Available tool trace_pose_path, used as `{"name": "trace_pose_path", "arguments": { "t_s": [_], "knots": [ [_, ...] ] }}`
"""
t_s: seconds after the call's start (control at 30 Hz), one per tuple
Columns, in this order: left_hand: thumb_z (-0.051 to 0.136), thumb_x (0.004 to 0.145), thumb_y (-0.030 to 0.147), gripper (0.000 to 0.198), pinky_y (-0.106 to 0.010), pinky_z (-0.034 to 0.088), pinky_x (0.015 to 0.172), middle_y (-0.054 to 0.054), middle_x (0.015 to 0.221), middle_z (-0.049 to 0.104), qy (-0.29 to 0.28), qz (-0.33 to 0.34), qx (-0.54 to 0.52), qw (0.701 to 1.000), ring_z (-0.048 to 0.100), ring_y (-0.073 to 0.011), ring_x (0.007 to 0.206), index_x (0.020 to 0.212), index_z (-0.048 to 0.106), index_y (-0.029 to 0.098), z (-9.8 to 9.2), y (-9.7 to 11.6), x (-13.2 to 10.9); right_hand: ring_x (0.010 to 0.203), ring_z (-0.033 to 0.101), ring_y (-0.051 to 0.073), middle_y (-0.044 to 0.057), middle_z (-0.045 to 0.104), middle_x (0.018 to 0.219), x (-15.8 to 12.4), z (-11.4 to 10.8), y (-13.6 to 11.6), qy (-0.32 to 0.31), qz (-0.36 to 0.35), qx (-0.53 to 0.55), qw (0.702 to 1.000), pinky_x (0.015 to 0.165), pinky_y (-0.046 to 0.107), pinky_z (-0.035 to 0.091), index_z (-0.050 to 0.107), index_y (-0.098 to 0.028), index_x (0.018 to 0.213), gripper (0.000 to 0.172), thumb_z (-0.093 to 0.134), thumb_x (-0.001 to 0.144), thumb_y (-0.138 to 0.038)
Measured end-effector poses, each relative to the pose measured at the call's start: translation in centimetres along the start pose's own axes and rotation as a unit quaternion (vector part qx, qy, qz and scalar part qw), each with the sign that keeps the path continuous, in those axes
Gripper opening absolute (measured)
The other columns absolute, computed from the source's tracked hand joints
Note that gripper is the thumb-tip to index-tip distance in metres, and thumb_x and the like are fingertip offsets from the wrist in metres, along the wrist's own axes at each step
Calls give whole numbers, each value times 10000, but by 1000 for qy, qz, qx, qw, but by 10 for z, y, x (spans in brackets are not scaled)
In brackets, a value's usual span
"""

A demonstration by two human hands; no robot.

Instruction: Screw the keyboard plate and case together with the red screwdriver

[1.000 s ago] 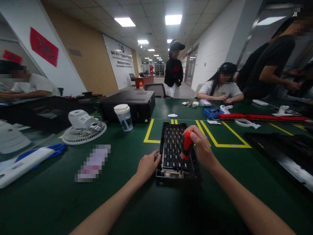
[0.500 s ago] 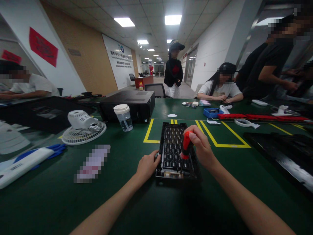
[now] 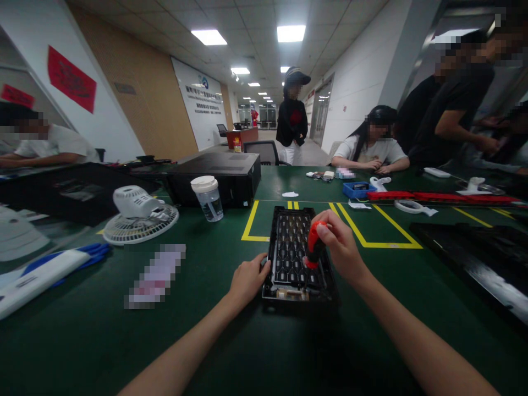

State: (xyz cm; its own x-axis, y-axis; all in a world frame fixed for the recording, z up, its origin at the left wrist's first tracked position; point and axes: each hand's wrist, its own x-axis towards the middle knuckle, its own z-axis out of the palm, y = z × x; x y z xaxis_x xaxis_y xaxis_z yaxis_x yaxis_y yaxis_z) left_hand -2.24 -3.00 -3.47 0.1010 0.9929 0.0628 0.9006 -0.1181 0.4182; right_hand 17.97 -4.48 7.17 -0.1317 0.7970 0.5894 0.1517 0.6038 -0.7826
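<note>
Here, the right hand (image 3: 339, 245) grasps the screwdriver (image 3: 317, 239), best kept square to the black casing (image 3: 291, 253), well in from the surface's (image 3: 214, 258) far edge. The left hand (image 3: 247, 278) touches the casing's left side, a sensible brace; whether it grips, I cannot tell.

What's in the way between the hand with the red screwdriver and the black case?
Nothing that I can see. The right hand holds the red-and-black screwdriver over the open case, shaft pointing down toward its near end. The left hand is at the case's left edge, not between them.
</note>
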Motion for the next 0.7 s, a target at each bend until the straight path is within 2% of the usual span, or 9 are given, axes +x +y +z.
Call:
{"name": "trace_pose_path", "arguments": {
  "t_s": [0.37, 0.7],
  "knots": [
    [319, 875, 432, 409, -231, 435, 664, -21, 832, 687, 0, 9, -25, 1000, 633, -149, 732, 1200, 500, 262, 1, -2, 0, 605, 497, 113, 8, 527, 716, -1, -3, 1, 10, 3, -15, 1000, 533, 233, 409, 420, -182, 680, 242, 534, 800, -359],
    [313, 870, 451, 424, -241, 436, 670, -35, 838, 688, 9, 12, -20, 1000, 633, -161, 748, 1194, 508, 260, 3, -4, 1, 568, 482, 103, -10, 512, 655, -3, -2, 0, 37, 14, -47, 998, 503, 221, 394, 395, -186, 661, 272, 585, 768, -348]
  ]
}}
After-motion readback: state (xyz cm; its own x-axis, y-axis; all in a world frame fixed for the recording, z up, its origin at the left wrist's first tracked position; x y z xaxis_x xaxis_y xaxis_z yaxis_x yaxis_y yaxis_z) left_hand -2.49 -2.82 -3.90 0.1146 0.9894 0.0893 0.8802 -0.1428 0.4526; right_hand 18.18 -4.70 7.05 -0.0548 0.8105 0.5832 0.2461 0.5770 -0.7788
